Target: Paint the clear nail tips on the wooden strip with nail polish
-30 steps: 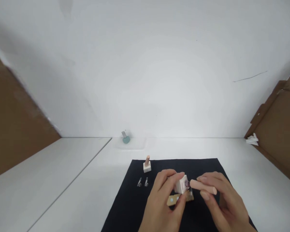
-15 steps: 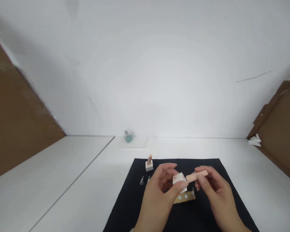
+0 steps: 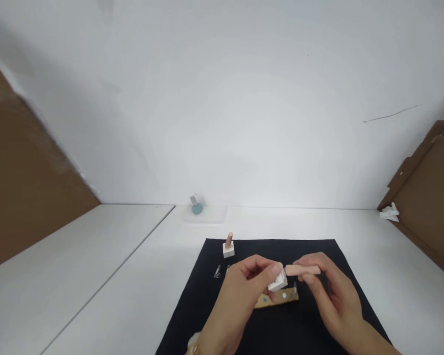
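Observation:
Over the black mat, my left hand (image 3: pixel 249 286) grips the white square body of a nail polish bottle (image 3: pixel 278 282) between thumb and fingers. My right hand (image 3: pixel 327 283) pinches its long peach cap (image 3: pixel 302 270), which lies nearly level. Cap and body are end to end; whether they are still joined I cannot tell. Below the hands lies a gold strip (image 3: pixel 277 298) with white dots. A clear nail tip (image 3: pixel 295 290) stands at its right end. The left hand partly covers the strip and the bottle.
A second white bottle with a peach cap (image 3: pixel 228 249) stands on the black mat (image 3: pixel 281 330). Near it lie clear nail tips (image 3: pixel 217 271). Farther back, a teal bottle (image 3: pixel 197 208) leans in a clear tray (image 3: pixel 210 217). White tissue (image 3: pixel 390 212) lies at the right.
My left hand has turned the bottle body, and its thumb now lies over the top. The cap has swung to nearly level in my right hand.

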A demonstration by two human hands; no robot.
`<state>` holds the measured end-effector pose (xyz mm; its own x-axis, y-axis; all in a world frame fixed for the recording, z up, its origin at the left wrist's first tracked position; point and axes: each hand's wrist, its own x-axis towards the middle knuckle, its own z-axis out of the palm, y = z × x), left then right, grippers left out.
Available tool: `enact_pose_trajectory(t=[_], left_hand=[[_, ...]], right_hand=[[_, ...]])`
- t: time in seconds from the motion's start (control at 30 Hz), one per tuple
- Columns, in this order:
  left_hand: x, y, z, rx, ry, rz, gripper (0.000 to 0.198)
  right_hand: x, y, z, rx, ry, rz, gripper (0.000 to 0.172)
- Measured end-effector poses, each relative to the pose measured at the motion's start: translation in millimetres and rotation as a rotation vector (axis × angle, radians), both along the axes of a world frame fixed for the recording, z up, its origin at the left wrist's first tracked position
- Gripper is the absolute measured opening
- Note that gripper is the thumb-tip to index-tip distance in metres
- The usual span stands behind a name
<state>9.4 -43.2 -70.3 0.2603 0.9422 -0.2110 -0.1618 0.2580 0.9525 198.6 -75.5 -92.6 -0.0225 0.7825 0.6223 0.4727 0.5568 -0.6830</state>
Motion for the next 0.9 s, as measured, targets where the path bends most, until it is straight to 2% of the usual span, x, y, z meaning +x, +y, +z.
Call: enact_pose_trajectory(t=[0.13, 0.23, 0.3, 0.4, 0.57, 0.77, 0.9], left_hand=[[1, 0, 0.7, 0.024, 0.014, -0.035, 0.028], [5, -4, -3.2, 0.168, 0.063, 0.024, 0.028], [7, -7, -5.0, 0.231, 0.082, 0.066, 0.025], [7, -8, -3.2, 0.174, 0.064, 0.062, 0.027], [4, -4, 2.9, 0.034, 0.01, -0.021, 0.028], [8, -8, -1.4, 0.176, 0.038, 0.037, 0.026], [4, -4, -0.7, 0.055, -0.006, -0.012, 0.028]], right_hand=[[2, 0, -0.7, 0.041, -0.046, -0.059, 0.012], [1, 4, -1.1, -0.037, 0.039, -0.1, 0.013], [0, 6, -1.7, -0.123, 0.106, -0.078, 0.017], [0, 6, -3.5, -0.156, 0.173, -0.052, 0.016], [7, 3, -2.6, 0.005, 0.032, -0.083, 0.011], [9, 7, 2.5, -0.202, 0.11, -0.048, 0.021], [7, 6, -4.2, -0.067, 0.125, -0.046, 0.013]])
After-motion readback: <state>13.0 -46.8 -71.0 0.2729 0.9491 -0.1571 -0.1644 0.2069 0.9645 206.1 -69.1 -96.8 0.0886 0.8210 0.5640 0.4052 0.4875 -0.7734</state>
